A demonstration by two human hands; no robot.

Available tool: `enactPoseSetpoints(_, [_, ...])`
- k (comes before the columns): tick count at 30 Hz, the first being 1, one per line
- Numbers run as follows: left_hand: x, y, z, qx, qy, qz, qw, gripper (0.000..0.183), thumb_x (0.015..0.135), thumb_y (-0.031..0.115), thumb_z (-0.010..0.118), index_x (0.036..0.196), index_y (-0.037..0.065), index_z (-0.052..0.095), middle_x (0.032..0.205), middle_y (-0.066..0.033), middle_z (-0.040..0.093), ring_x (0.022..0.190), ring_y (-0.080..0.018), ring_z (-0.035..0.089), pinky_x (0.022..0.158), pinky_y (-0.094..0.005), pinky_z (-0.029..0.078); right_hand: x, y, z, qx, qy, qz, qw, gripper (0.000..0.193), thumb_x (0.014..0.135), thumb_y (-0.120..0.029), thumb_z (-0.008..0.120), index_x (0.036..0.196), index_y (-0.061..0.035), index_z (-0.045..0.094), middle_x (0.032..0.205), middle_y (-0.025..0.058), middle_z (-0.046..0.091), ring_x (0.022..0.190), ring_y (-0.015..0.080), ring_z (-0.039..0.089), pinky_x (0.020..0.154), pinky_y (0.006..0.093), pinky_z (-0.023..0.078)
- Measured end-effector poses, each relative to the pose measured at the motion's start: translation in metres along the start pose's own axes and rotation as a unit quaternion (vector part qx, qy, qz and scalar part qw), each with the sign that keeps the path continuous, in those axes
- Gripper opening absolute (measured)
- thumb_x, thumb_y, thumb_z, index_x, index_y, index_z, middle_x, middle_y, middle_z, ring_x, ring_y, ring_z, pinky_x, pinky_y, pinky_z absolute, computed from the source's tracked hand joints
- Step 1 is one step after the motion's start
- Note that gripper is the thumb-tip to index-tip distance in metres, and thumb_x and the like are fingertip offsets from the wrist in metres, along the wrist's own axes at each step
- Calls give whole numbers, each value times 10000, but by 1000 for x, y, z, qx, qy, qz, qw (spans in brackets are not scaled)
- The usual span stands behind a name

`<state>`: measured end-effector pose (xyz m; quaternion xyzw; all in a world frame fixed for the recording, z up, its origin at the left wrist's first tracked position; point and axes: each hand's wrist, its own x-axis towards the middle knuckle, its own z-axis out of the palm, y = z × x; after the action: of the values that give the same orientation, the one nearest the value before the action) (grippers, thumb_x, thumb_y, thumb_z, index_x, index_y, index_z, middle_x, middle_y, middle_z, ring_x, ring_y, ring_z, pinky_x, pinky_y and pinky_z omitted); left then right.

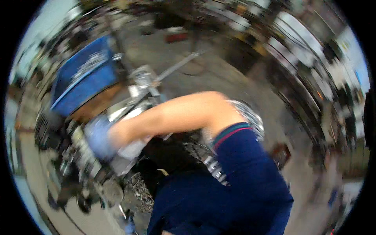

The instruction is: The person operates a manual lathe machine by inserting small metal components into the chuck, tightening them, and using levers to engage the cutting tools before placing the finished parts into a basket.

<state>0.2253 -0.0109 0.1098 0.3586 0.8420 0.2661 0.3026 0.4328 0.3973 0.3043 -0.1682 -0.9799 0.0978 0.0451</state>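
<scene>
Bent right arm (pixel 168 117), blurred hand (pixel 100 137)

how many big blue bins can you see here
1: the blue bin at upper left, beyond the gloved right hand, with shiny metal pieces inside. Others may be hidden in the blurred background.

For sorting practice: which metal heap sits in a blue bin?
The silvery heap in the upper-left blue bin, above the gloved right hand; neither the heap by the right elbow nor the tangled lower heap shows one.
</scene>
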Motion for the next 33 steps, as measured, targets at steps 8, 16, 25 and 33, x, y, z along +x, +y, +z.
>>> enactPoseSetpoints(8, [18, 61, 25, 35, -128, 108, 985, 314, 818, 182, 599, 1090, 27, 622, 914, -131, 663, 820, -219, 622, 743, -336, 484, -13, -154, -15, 24, -107, -277, 955, 275, 780, -335, 605, 859, -86, 689, 819, 132, 655, 759, 283, 628, 676, 391, 498])
enactPoseSetpoints(16, [31, 155, 81, -17, -258, 241, 935, 334, 827, 200, 592, 1121, 43, 610, 933, -146, 662, 841, -231, 628, 760, -348, 486, -23, -172, -19, 39, -185, -333, 924, 292, 773, -345, 615, 845, -70, 680, 786, 140, 645, 733, 298, 625, 660, 393, 498])
enactPoseSetpoints(25, [35, 220, 89, -83, -304, 337, 887, 358, 836, 220, 583, 1157, 62, 597, 954, -162, 660, 865, -245, 634, 779, -362, 487, -2, -204, -30, 42, -254, -385, 886, 315, 764, -357, 625, 830, -52, 671, 748, 149, 634, 704, 314, 620, 642, 395, 498])
enactPoseSetpoints(33, [-21, -2, -29, 141, -75, -39, 986, 338, 794, 292, 621, 1052, 74, 635, 819, -210, 632, 753, -323, 626, 686, -399, 479, -18, -218, -61, -60, -368, -358, 856, 337, 756, -367, 634, 816, -36, 663, 715, 157, 624, 678, 329, 616, 627, 398, 498])
